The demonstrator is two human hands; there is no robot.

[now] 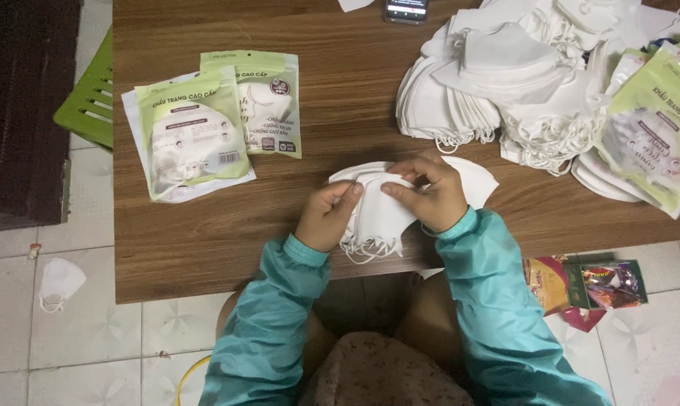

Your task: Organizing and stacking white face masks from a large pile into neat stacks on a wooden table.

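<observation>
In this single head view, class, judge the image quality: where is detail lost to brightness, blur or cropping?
Head view: evenly lit, soft shadows; the white mask pile is pale with little detail; both hands and the held masks are fairly sharp; the phone is cropped at the top edge.

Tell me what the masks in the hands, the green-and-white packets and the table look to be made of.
Stack of masks, held by left hand and right hand: soft white matte fabric, probably non-woven; it creases, with thin elastic loops hanging below.
Packets: glossy plastic film, with sheen and a clear window.
Table: brown wood-grain top, likely laminate, since the grain looks flat and even.
</observation>
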